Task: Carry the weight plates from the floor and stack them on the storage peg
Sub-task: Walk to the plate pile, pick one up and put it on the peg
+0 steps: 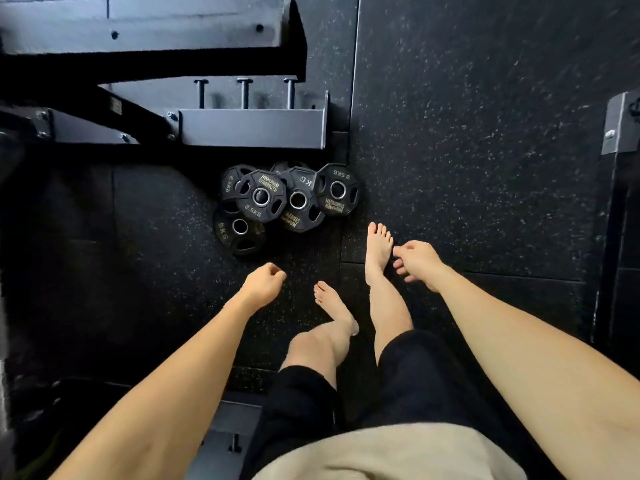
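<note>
Several small black weight plates (284,199) lie overlapping in a heap on the dark rubber floor, marked 2.5 KG and 5 KG. Behind them stands a dark steel rack with three short storage pegs (244,93) sticking up, all bare. My left hand (261,284) hangs below the heap with fingers loosely curled, holding nothing. My right hand (417,259) hangs to the right of the plates, beside my forward foot, fingers relaxed and empty. Neither hand touches a plate.
My bare feet (377,251) stand on the speckled rubber floor (485,168) just right of and below the plates. The rack's base beam (252,128) and angled frame fill the upper left. A grey metal part (618,123) sits at the right edge, another frame piece (232,434) at the bottom.
</note>
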A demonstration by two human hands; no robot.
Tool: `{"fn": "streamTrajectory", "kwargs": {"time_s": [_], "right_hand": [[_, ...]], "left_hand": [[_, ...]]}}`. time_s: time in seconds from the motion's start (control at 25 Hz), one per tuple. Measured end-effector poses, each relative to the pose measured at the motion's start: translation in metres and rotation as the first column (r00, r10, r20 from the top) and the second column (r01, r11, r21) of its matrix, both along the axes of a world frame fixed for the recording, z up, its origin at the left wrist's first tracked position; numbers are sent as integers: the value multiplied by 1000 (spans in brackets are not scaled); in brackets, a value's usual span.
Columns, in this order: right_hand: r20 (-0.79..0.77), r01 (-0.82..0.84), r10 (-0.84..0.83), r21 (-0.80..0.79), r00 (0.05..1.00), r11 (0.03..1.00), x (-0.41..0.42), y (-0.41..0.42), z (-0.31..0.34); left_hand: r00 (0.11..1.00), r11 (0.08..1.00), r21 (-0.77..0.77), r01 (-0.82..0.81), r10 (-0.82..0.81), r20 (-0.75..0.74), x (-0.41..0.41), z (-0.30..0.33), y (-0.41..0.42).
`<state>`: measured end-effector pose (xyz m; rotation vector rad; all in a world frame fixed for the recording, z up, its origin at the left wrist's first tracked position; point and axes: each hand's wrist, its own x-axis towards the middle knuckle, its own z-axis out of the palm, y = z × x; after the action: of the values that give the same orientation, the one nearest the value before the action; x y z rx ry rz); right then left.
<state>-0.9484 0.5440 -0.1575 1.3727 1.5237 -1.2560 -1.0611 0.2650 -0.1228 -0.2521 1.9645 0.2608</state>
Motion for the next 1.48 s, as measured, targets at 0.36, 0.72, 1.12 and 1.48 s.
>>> {"fn": "streamTrajectory", "kwargs": {"time_s": [0.36, 0.72, 1.12, 1.48], "right_hand": [[-51, 117, -118, -18, 992, 993, -114, 17, -283], [41, 243, -241, -78, 970, 967, -126, -22, -478], [-44, 328, -339, -163, 940, 931, -86, -35, -434], [-267, 146, -132, 33, 955, 989, -60, -29, -136]], "left_hand": [[984, 999, 39, -6, 13, -176, -126, -272, 76], [949, 994, 109, -4, 38, -313, -155, -441, 117], [916, 957, 277, -86, 185, -357, -109, -380, 92], [833, 813, 531, -239, 453, -318, -57, -142, 74]]}}
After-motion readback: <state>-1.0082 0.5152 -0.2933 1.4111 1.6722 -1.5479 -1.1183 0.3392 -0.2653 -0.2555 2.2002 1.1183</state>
